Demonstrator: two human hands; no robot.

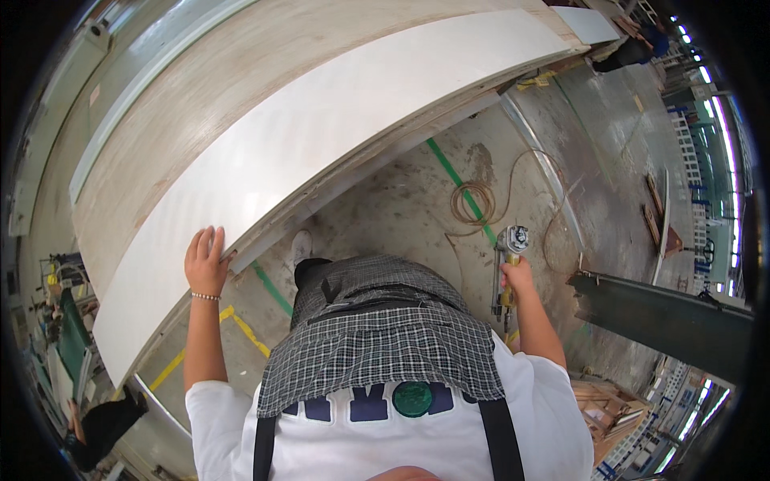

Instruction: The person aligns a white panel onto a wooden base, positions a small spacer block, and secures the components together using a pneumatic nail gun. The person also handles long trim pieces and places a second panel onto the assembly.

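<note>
A long white panel (321, 104) lies on a stack of wooden boards (200, 88) in front of me, its near edge running from lower left to upper right. My left hand (207, 260) rests on that near edge, fingers stretched flat over the white face, a beaded bracelet at the wrist. The thumb is mostly hidden. In my right hand (516, 275), held out over the floor at my right side, is a pneumatic nail gun (508, 248) with a silver head and yellowish body. My right fingers are wrapped round its handle, away from the panel.
A coiled tan hose (473, 202) lies on the concrete floor, across a green line (449, 167). At right a dark green steel beam (666, 321) juts in. A wooden crate (605, 413) stands behind it. Other people are at the far right (634, 52) and lower left (104, 429).
</note>
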